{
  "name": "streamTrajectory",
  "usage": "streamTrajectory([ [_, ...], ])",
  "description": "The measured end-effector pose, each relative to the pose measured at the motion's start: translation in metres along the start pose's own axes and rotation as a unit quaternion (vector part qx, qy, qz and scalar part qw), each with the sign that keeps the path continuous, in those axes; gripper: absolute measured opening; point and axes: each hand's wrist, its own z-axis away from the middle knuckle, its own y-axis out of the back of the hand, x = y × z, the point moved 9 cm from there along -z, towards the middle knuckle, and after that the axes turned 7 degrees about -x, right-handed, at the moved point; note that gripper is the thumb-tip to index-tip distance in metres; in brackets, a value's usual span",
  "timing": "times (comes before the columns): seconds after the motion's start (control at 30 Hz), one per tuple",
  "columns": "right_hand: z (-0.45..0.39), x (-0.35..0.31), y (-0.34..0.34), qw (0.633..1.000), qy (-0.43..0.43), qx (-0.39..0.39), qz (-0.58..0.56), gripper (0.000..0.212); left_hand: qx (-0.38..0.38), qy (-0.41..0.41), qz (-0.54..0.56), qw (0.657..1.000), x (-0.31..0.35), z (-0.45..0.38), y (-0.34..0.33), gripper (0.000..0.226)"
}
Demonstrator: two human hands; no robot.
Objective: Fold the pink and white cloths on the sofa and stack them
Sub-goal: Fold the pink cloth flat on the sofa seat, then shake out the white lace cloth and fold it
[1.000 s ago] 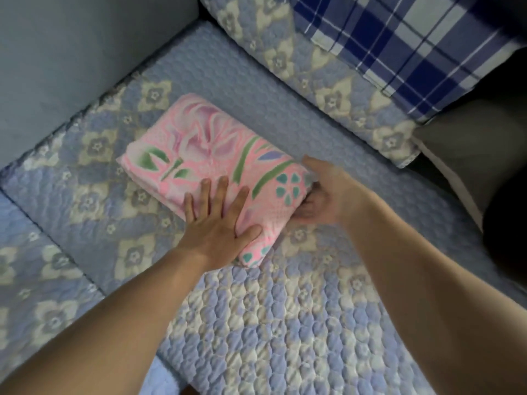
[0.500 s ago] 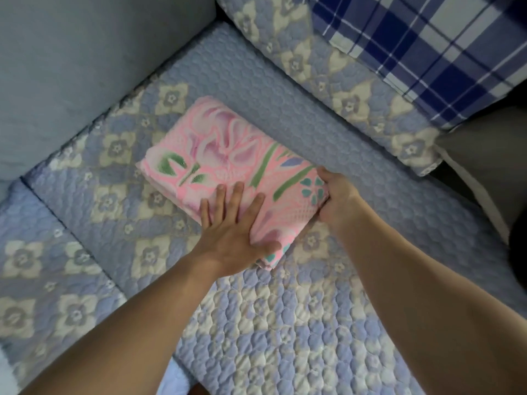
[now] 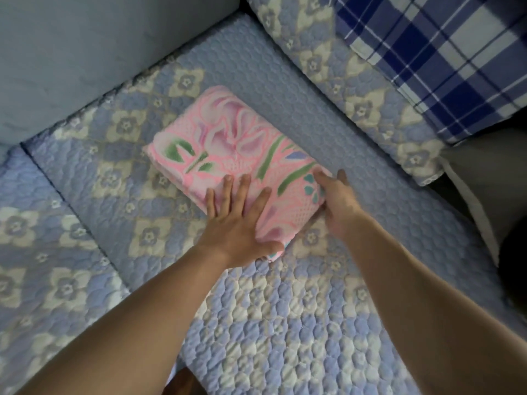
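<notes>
The grip of the left hand (image 3: 233, 223) was a flat press and no grasp: its fingers (image 3: 242, 192) lay straight and spread on the near end of the folded pink cloth (image 3: 228, 149), with the thumb along the cloth's near corner. That had not altered from a second before; the palm had stayed planted on the same spot of the bundle. The cloth itself lay as a thick oblong packet on the quilted sofa seat (image 3: 271, 323), set diagonally, its far end pointing toward the plain grey armrest (image 3: 85, 52).

To the right of the pressing palm, the right hand (image 3: 336, 198) showed the change. A second ago it had been curled in against the cloth's right end, seemingly tucking the edge under; half a second ago it was tight against that corner. Now its fingers were opened out and relaxed, thumb lying on top of the cloth by the teal flower print, the other fingers reaching past the right edge onto the seat. It held nothing firmly that could be seen, though blur hid the fingertips.

That loosening suggested the tuck was done and the pink cloth was fully folded, with the hands merely squaring it. No white cloth was in view, so whether it was folded beneath or remained elsewhere could not be told. Further right, a checked blue cushion (image 3: 442, 58) leaned on the quilted backrest (image 3: 356, 89).
</notes>
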Motion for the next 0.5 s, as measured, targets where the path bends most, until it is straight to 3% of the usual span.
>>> streamTrajectory([
  [0.07,0.01,0.014,0.0,0.995,0.015,-0.016,-0.097,0.072,-0.001,-0.003,-0.002,1.0,-0.001,-0.001,0.001,0.116],
  [0.13,0.011,0.022,0.011,0.989,0.04,0.016,-0.139,0.077,-0.004,0.002,-0.013,1.0,-0.002,0.001,-0.002,0.117],
  [0.2,0.027,-0.001,0.02,0.98,0.125,0.147,0.041,0.081,-0.02,0.019,-0.022,0.999,0.0,-0.001,-0.005,0.116],
  [0.23,0.043,-0.022,0.013,0.938,0.201,0.212,0.188,0.074,-0.028,0.032,-0.031,0.999,0.001,-0.005,-0.004,0.116],
  [0.27,0.063,-0.042,-0.009,0.863,0.299,0.234,0.332,0.065,-0.036,0.046,-0.041,0.997,0.002,-0.008,-0.002,0.115],
  [0.3,0.071,-0.045,-0.039,0.785,0.366,0.193,0.46,0.06,-0.04,0.056,-0.051,0.996,0.004,-0.01,0.0,0.115],
  [0.37,0.056,-0.021,-0.071,0.675,0.342,0.08,0.649,0.061,-0.026,0.066,-0.053,0.996,0.011,-0.003,0.003,0.113],
  [0.43,0.037,-0.006,-0.063,0.645,0.271,0.061,0.712,0.063,0.022,0.087,-0.022,0.996,0.014,0.017,0.0,0.106],
  [0.5,0.039,-0.006,-0.061,0.647,0.236,0.075,0.721,0.064,0.029,0.115,0.042,0.992,0.013,0.041,-0.014,0.097],
])
